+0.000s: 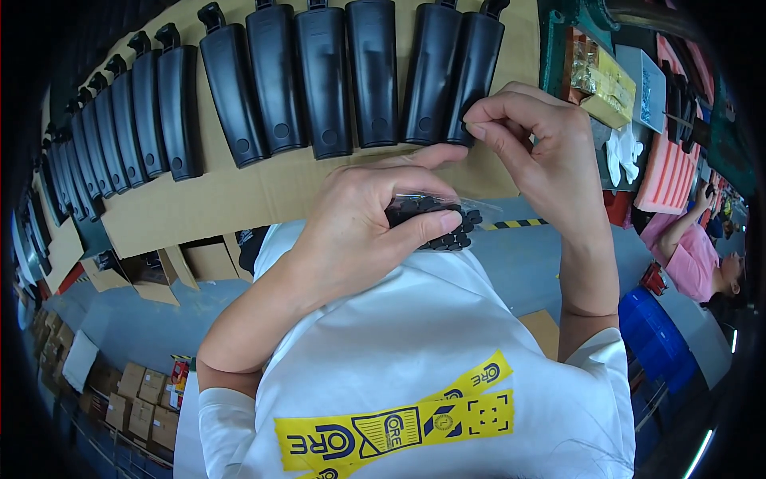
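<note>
Row of handles (239, 96): black plastic handles lie side by side on cardboard (199, 207), stretching far to the left of both hands.
Left hand (359, 231): clenched around a clear bag of small black caps (447, 227), held just below the row.
Right hand (535, 152): fingertips pinched at the lower end of the rightmost handle (471, 72), apparently pressing a cap there; the cap itself is hidden.
Progress: whether the other handles are already fitted, I cannot tell; many caps remain in the bag.
</note>
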`<state>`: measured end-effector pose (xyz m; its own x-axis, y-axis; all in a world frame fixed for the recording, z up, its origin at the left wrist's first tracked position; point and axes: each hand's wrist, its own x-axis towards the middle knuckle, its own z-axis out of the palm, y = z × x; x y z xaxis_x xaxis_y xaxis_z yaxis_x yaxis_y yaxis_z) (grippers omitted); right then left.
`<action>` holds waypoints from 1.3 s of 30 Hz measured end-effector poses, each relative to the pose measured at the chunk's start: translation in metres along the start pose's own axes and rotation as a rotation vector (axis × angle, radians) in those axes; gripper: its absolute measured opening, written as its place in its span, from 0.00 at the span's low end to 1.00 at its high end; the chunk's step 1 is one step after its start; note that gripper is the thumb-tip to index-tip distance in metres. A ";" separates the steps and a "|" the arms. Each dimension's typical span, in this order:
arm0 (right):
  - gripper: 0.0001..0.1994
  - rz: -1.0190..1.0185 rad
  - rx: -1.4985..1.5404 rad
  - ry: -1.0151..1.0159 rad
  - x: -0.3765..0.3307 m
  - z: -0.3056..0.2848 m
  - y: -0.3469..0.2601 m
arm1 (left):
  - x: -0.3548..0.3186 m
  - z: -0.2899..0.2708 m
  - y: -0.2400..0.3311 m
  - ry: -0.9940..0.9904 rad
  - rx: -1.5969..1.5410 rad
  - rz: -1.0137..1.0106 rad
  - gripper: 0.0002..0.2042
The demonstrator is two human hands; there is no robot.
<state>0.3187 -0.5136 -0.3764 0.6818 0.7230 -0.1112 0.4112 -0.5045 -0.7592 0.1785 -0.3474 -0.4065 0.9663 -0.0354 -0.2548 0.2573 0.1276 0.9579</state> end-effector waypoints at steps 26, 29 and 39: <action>0.06 0.464 0.855 0.064 -0.008 0.005 0.015 | -0.001 -0.002 0.002 -0.043 0.031 -0.051 0.08; 0.08 0.499 0.751 0.046 -0.004 0.007 0.010 | 0.000 -0.002 -0.001 -0.040 0.029 -0.018 0.08; 0.12 0.439 0.534 0.028 -0.002 0.014 0.017 | -0.001 -0.001 0.002 -0.059 -0.042 -0.041 0.09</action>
<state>0.3163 -0.5171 -0.3981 0.7352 0.4893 -0.4691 -0.2553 -0.4412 -0.8603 0.1785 -0.3456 -0.4042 0.9537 -0.0995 -0.2839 0.2973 0.1666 0.9401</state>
